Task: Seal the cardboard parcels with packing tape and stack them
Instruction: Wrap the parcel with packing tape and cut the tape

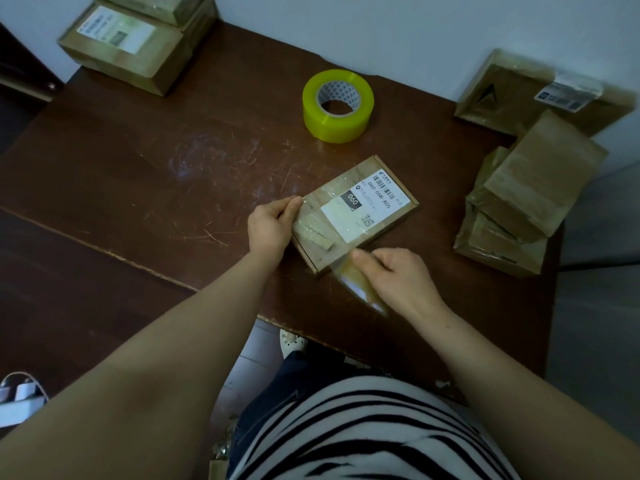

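Two hands tape one flat parcel (356,209) at the middle of the worktop (156,174).
Curled fingers of the left hand (272,225) grip its left edge so it cannot slide; the right hand (398,275) pinches the loose tape strip (362,287) trailing past the near edge, likely to fold it under. The tape roll (337,105) stands just beyond.

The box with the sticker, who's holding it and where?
The left hand grips the box by its left end; the right hand pinches loose tape.
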Tool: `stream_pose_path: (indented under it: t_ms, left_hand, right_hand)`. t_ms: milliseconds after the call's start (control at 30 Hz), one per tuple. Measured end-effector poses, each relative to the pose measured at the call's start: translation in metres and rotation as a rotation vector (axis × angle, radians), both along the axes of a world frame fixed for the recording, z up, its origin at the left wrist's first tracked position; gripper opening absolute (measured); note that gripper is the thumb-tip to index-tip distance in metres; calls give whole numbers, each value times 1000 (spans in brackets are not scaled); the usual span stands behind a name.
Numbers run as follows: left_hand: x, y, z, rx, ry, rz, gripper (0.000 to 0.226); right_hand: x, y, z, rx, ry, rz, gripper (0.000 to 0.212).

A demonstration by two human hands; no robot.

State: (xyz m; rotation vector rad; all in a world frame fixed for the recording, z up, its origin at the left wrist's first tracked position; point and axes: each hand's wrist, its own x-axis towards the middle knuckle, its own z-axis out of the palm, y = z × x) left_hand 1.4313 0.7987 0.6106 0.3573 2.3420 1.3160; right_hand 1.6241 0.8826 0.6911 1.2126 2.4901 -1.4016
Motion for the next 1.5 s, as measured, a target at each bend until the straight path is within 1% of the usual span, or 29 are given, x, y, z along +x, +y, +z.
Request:
stream_pose_path:
  t_ms: [100,167,233,367,500,600,667,733,767,800,867,900,967,1033,1067,1133,1200,1267,1333,1367,1400,1433,1467,1500]
  left_hand:
    - [-1,1,-2,4,-8,-6,32]
    - [0,1,-3,3,2,-6,32]
    - [0,1,-3,-5,-2,4,32]
    - [-1,1,-5,0,-11,17,32]
    - [1,-1,-3,-23,66,-33,32]
    - [1,-5,0,-98,195,-149,34]
    - [-1,-5,4,-255,362,-266,39]
    - [1,2,8,-492,546,-343,44]
    - [5,7,10,-564,617,-362,47]
    - [13,14,13,-575,657,-380,51]
    - [35,23,12,-534,657,-470,61]
    - [45,25,10,-557,638,-543,69]
    - [52,27,4,-670,605,-651,83]
    - [49,30,3,-733,575,-666,91]
    - [49,30,3,-734,555,-663,96]
    - [54,28,5,-694,561,-664,101]
    - [60,24,6,-679,635,-729,94]
    - [57,21,6,-683,626,-813,91]
    - [44,15,13,-611,566,-915,92]
    - [36,12,17,-505,537,-967,89]
    - [29,6,21,-352,521,-1011,81]
    - [27,-2,25,-198,553,-1045,67]
    - [26,-11,26,-85,646,-1051,51]
    - [27,-20,24,-13,735,-1036,39]
  right_hand:
    - [9,1,-6,106,-284,73,51]
    - [7,0,-10,202,-425,134,50]
    - [-1,-1,-11,286,-532,181,46]
    - [-20,-3,-15,357,-661,294,31]
    - [-35,-8,-15,461,-750,416,28]
    - [-46,-8,-15,456,-802,466,26]
    - [-50,-7,-15,455,-811,473,25]
    - [-53,-6,-15,460,-811,469,26]
    - [-54,-6,-16,462,-810,464,27]
    - [-54,-6,-17,461,-807,457,27]
    - [-54,-4,-18,453,-797,444,27]
    - [-54,-3,-18,450,-786,443,26]
    - [-53,-1,-20,446,-763,442,25]
    - [-52,0,-20,440,-762,440,26]
    - [-53,0,-20,445,-765,444,29]
    - [-54,1,-22,465,-780,461,37]
    - [-55,2,-24,472,-785,476,45]
    - [-54,2,-24,458,-775,458,42]
    - [-51,2,-24,462,-751,458,31]
    - [-51,3,-24,470,-743,458,28]
    - [-50,3,-24,473,-740,456,27]
    - [-48,3,-25,470,-738,451,26]
    - [-48,4,-25,465,-732,443,26]
    - [-47,4,-26,461,-725,432,26]
